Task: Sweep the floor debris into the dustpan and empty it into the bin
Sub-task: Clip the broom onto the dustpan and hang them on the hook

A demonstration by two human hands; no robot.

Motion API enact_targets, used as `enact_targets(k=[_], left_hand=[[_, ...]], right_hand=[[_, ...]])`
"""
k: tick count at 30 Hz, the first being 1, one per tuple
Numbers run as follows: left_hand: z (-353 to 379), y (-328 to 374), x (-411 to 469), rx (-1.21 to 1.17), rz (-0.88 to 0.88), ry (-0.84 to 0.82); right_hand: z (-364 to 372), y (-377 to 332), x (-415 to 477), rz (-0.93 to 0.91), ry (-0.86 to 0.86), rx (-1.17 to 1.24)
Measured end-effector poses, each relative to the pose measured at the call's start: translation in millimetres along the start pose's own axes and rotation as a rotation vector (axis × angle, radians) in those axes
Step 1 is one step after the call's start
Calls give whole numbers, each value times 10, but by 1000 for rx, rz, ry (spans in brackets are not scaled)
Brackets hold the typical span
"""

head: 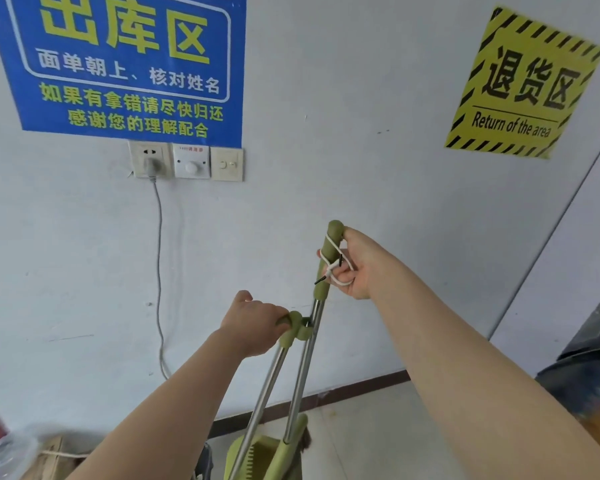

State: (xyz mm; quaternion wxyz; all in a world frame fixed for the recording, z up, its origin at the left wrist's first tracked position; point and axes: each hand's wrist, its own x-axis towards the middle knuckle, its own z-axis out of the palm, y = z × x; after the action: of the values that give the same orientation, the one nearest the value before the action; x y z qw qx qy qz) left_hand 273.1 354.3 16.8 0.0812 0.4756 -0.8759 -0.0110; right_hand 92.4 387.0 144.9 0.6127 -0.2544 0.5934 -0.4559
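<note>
Here, left to right: left hand (253, 323) wrapped around green dustpan handle (290, 329), clipped against broom pole. Dustpan (253, 455) low by baseboard, broom bristles (305, 439) just beside it, possibly resting inside. Right hand (355, 263) closed loosely on broom grip (328, 258), white cord (340, 275) looped over fingers.

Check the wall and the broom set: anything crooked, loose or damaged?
The yellow sign hangs tilted and looks wrinkled, unlike the blue sign. A white cord is looped around the broom handle in the right hand. The dustpan handle, in the left hand, looks fine.
</note>
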Motion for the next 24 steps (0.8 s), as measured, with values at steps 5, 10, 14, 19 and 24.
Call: enact_targets(k=[5,10,14,19,24], left_hand=[[50,91,386,-5,9,-35],[89,273,766,67,-32,11],[89,377,1112,129,-129,112],[70,436,1637,145,-242,191],[3,386,2172,129,-290,184]], right_hand=[[-183,-272,194,2,5,17],[-316,-503,381,16,-69,101],[-358,-753,516,-16,-66,146],[-365,-1078,652,-71,-45,180],[-322,-1552,760,-135,-70,228]])
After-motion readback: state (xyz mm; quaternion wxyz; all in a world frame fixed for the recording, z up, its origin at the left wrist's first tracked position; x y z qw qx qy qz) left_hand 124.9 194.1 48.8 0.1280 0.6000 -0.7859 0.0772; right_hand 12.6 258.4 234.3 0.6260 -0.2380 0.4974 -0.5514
